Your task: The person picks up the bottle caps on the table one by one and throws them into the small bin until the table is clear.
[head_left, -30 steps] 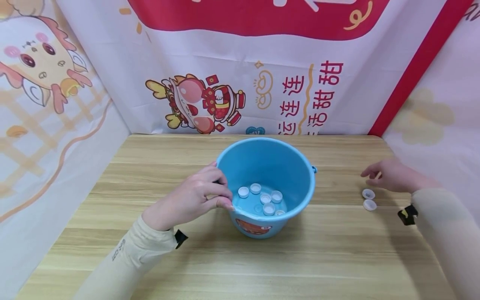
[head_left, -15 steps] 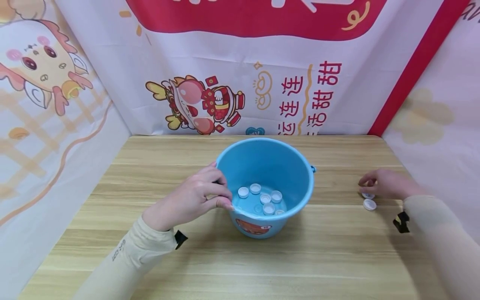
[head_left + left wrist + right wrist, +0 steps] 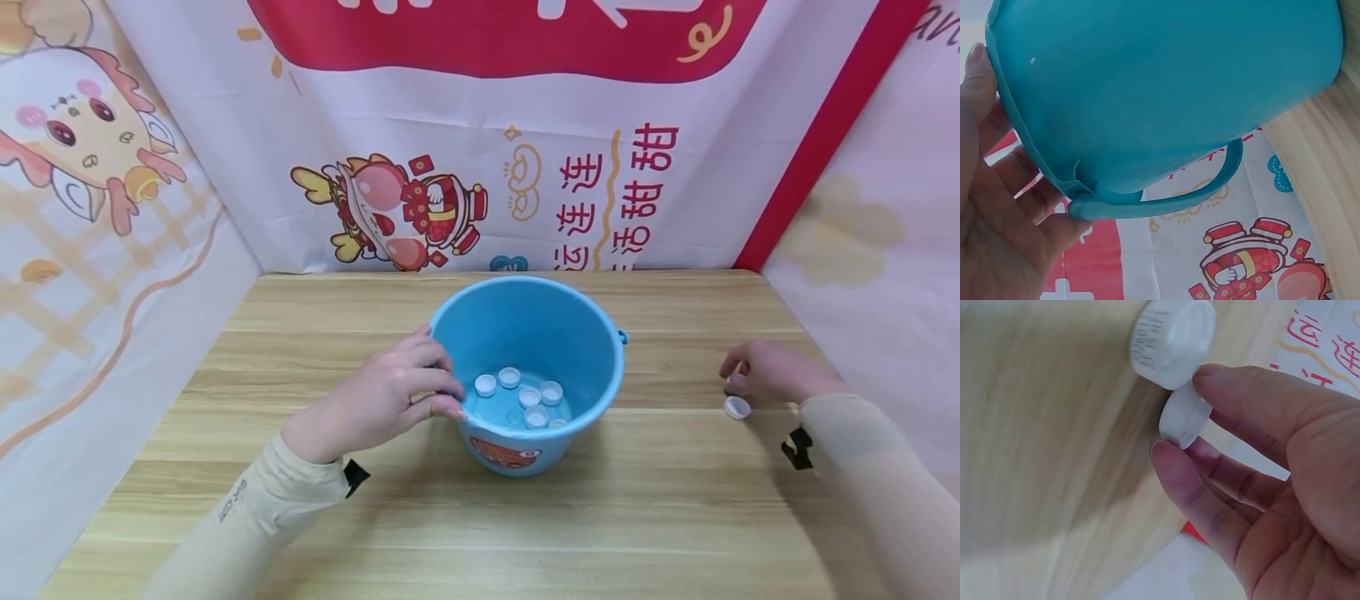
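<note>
My left hand (image 3: pixel 378 396) grips the left rim of a light blue plastic bucket (image 3: pixel 534 321), fingers over the edge and thumb at the near side. Up close in the left wrist view, the bucket's outer wall (image 3: pixel 1166 81) fills the top, and the fingers hold its lip beside the handle. Several white bottle caps (image 3: pixel 486 385) lie on the bucket's floor. Out to the right, my right hand (image 3: pixel 780 372) pinches a white bottle cap (image 3: pixel 1184 415) between thumb and fingertip, low over the table. Right beside it lies another bottle cap (image 3: pixel 1172 344) with printed characters on its side.
The bucket stands mid-table on a wood-grain tabletop (image 3: pixel 660 517). A white and red printed cloth (image 3: pixel 450 108) hangs behind the far edge, with printed cloths at left and right too. A handle lug (image 3: pixel 623 337) sticks out from the bucket's right side.
My right hand has come down and slightly toward me onto the farther of the two table caps, which its fingers now cover. The left hand keeps its hold on the bucket.
</note>
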{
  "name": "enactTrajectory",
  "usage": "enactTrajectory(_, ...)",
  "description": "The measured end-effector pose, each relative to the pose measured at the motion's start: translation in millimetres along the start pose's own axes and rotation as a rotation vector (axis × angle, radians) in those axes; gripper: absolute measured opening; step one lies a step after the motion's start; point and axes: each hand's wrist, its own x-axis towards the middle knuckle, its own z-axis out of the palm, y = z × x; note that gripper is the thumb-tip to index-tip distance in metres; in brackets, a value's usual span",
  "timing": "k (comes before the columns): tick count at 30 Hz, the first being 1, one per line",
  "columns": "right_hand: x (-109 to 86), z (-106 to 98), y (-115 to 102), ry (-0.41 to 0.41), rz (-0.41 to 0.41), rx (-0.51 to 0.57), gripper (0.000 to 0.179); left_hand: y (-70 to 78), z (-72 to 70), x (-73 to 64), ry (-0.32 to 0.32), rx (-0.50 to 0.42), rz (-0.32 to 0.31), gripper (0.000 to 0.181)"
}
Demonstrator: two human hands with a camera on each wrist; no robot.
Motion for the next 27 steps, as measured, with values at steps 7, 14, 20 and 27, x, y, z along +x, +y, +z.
enactTrajectory(7, -5.6, -24.2, -20.2, 0.113, -0.053, -0.022, 0.013, -0.3, -3.1, -1.1, -0.014, 0.0, 0.042, 0.024)
enactTrajectory(14, -15.8, -71.6, -74.5, 0.191, -0.087, -0.085, 0.019, 0.4, -9.4, -0.7, -0.019, -0.021, 0.139, 0.024)
enactTrajectory(20, -20.8, -99.2, -140.8, 0.282, -0.196, -0.167, 0.022, 1.8, -13.7, 2.7, -0.039, -0.009, 0.17, 0.026)
enactTrajectory(27, -24.9, -119.4, -201.5, 0.331, -0.282, -0.196, 0.029, 4.6, -15.4, 6.9, -0.088, 0.028, 0.136, 0.028)
